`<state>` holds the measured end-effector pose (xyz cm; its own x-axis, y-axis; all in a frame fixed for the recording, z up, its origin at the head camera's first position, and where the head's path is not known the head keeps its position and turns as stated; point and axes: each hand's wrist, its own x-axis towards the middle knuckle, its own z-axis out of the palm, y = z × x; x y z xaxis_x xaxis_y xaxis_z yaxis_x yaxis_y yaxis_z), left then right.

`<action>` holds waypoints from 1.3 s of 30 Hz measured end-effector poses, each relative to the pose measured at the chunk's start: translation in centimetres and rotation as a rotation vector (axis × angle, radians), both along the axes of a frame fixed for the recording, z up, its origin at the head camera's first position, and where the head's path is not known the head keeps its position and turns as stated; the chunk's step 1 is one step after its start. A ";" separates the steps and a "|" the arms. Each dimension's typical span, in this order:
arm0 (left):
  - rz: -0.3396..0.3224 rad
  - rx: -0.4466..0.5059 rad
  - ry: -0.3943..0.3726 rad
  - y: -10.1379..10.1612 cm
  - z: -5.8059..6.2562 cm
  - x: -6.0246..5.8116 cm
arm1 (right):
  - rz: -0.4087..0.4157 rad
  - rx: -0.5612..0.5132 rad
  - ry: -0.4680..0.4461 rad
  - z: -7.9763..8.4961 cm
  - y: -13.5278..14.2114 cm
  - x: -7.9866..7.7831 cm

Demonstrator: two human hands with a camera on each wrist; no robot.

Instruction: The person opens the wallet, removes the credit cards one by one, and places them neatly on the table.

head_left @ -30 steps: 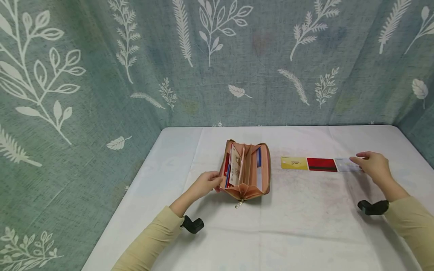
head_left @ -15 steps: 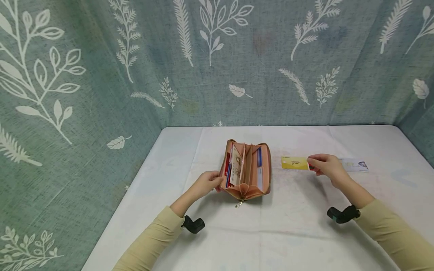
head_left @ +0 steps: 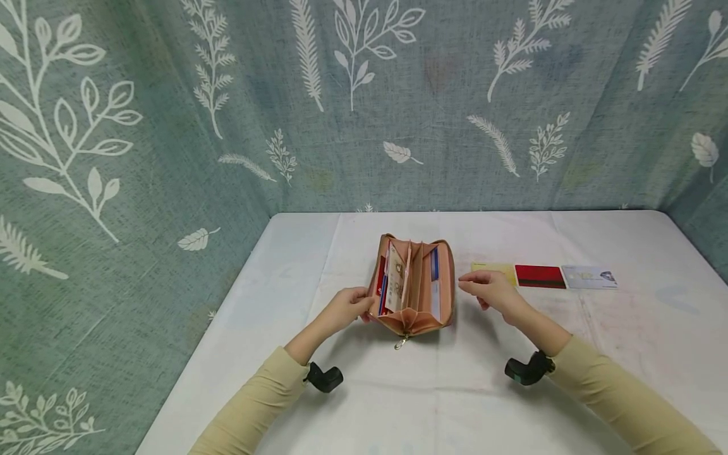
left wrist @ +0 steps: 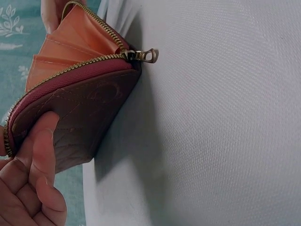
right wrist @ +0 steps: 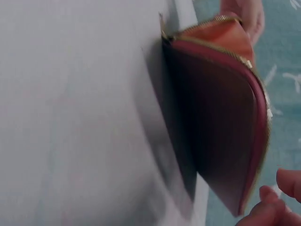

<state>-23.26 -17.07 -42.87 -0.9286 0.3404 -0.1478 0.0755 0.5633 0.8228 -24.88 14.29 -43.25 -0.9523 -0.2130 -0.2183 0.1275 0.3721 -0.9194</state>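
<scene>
An unzipped pink long wallet stands spread on the white table. My left hand pinches its left cover; in the left wrist view the fingers lie against the quilted brown outside. Just off its right edge hovers my right hand, fingers loosely bent and apart from the thumb, with nothing seen between them. Inside the wallet, a printed paper and red and blue cards fill the left side. A blue card and a pale card sit in the right slots.
Right of the wallet, three cards lie in a row: a yellow card partly behind my right hand, a red card with a dark stripe, and a pale blue card. A leaf-patterned curtain borders the table's back and left.
My right hand has moved left from the pale blue card, past the red and yellow cards, to beside the wallet. The three cards stay in place. My left hand keeps holding the wallet.
</scene>
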 end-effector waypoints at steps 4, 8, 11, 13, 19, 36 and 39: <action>-0.006 0.008 0.005 0.0 0.0 0.0 | 0.012 0.010 -0.014 -0.3 -1.2 0.3; -0.010 0.004 0.008 0.0 0.1 0.0 | 0.007 0.044 0.018 -0.1 -2.0 0.8; -0.011 -0.001 0.008 0.0 0.1 0.0 | 0.041 0.086 0.055 0.1 -2.5 1.3; -0.012 0.006 0.010 0.0 0.0 0.0 | 0.077 0.122 0.065 0.1 -2.7 1.5; -0.010 0.010 0.004 0.4 1.3 0.8 | 0.118 0.153 0.018 -0.6 -2.7 1.8; 0.022 0.001 -0.011 0.0 -0.2 0.1 | 0.114 0.154 -0.062 -1.9 -2.4 1.5; 0.023 0.009 -0.009 0.1 -0.2 0.1 | 0.106 0.149 -0.058 -2.2 -2.5 1.4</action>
<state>-23.16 -16.97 -43.09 -0.9347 0.3207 -0.1531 0.0556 0.5576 0.8283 -23.51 11.82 -45.48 -0.9112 -0.2724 -0.3091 0.1322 0.5174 -0.8455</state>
